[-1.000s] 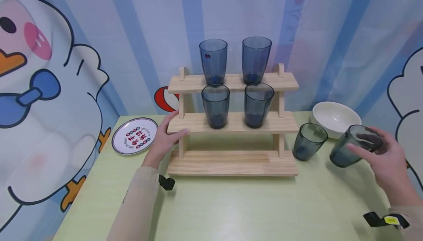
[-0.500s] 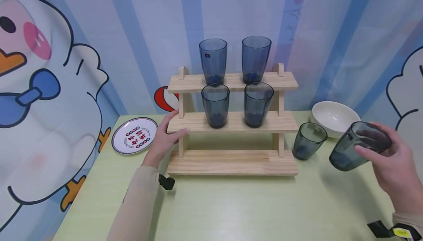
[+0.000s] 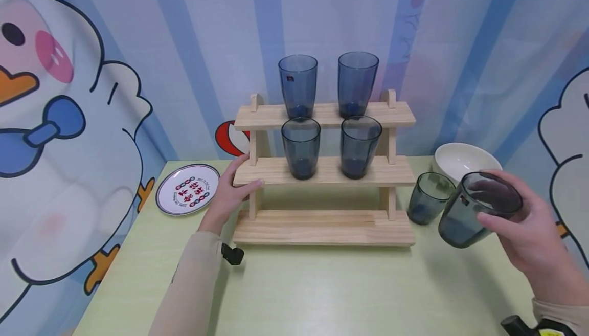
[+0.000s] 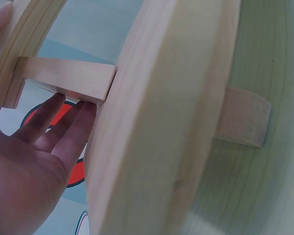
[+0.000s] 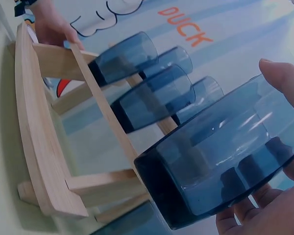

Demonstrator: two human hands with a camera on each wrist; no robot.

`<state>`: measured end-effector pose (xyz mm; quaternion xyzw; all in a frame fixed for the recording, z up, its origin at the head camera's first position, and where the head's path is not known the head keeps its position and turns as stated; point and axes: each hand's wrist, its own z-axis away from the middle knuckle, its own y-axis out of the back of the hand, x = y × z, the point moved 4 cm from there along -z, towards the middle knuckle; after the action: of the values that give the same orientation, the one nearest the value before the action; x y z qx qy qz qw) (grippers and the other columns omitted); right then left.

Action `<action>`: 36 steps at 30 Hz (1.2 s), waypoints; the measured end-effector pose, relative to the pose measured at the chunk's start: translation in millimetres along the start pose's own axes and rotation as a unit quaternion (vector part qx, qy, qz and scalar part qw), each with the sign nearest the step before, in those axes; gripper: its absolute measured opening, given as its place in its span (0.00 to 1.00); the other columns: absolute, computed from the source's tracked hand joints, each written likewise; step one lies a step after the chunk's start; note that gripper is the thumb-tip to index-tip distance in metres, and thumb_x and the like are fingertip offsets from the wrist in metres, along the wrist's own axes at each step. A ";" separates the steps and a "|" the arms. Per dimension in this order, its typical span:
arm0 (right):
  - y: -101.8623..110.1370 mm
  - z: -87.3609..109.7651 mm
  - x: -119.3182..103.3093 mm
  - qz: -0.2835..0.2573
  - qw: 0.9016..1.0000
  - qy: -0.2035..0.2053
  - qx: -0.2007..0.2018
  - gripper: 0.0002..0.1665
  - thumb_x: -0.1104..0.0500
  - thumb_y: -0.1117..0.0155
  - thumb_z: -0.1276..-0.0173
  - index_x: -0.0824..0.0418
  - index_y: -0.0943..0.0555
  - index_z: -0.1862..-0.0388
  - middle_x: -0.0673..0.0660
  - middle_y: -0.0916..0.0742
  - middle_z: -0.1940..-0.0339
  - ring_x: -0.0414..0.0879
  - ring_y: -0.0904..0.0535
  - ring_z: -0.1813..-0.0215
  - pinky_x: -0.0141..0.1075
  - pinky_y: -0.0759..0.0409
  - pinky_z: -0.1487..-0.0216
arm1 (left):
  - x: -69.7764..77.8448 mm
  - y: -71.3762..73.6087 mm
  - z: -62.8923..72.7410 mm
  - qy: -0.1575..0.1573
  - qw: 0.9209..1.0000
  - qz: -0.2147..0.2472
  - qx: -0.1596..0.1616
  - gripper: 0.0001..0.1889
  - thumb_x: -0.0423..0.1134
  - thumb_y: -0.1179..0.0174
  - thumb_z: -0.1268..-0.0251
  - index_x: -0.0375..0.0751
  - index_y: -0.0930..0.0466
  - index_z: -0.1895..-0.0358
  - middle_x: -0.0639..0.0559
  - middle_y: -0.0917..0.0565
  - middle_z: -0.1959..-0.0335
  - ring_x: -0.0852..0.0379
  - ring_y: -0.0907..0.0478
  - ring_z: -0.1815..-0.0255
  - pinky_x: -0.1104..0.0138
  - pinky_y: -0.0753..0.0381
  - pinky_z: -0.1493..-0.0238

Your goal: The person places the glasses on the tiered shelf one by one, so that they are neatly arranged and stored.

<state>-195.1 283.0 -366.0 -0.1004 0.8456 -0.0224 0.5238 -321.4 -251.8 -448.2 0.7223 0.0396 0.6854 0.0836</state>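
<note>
My right hand [image 3: 529, 228] grips a blue-grey drinking glass [image 3: 465, 223], tilted and lifted above the table on the right. In the right wrist view the glass [image 5: 220, 161] has fingers behind its wall and the thumb on the near side. My left hand [image 3: 227, 193] holds the left end of the middle shelf of a three-tier wooden rack [image 3: 322, 228]. Its fingertips touch an upright [image 4: 63, 76] in the left wrist view. Two glasses stand on the top shelf, among them one with a red sticker [image 3: 298, 85], and two on the middle shelf, including the right one [image 3: 360, 147]. The bottom shelf is bare.
Another glass [image 3: 428, 200] stands on the table just right of the rack, partly behind the held one. Behind it is a white bowl [image 3: 465, 159]. A patterned plate [image 3: 187, 190] lies left of the rack. A printed duck curtain [image 3: 202, 70] hangs behind the table [image 3: 331, 290].
The right hand first drew the held glass slightly right, then brought it left and nearer the rack, now overlapping the standing glass in view. The left hand and rack have stayed put.
</note>
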 end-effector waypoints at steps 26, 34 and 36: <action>-101.7 -15.3 36.8 0.127 0.981 -0.081 -0.125 0.44 0.77 0.25 0.40 0.63 0.28 0.24 0.55 0.17 0.38 0.48 0.14 0.43 0.34 0.14 0.47 | -0.1 -0.5 -0.5 -0.005 1.000 0.003 0.000 0.41 0.44 0.29 0.30 0.70 0.39 0.18 0.45 0.36 0.21 0.39 0.27 0.31 0.42 0.22 0.35; -131.3 -22.5 51.8 0.155 0.973 -0.082 -0.149 0.44 0.70 0.20 0.41 0.59 0.25 0.26 0.59 0.16 0.38 0.53 0.14 0.43 0.39 0.14 0.44 | -0.6 0.0 -0.4 -0.002 1.000 0.000 0.005 0.42 0.44 0.28 0.31 0.69 0.39 0.19 0.45 0.36 0.21 0.39 0.27 0.31 0.41 0.22 0.35; -137.3 -23.8 56.2 0.154 0.973 -0.084 -0.152 0.43 0.68 0.19 0.41 0.58 0.25 0.26 0.59 0.16 0.38 0.54 0.14 0.43 0.39 0.15 0.44 | -1.7 0.4 0.0 -0.001 1.000 0.003 0.005 0.42 0.44 0.28 0.31 0.69 0.39 0.18 0.44 0.36 0.21 0.38 0.27 0.31 0.41 0.22 0.35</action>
<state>-220.4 136.1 -385.1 -0.0483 0.7971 0.1958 0.5692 -321.6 -252.5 -449.8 0.7235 0.0407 0.6846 0.0782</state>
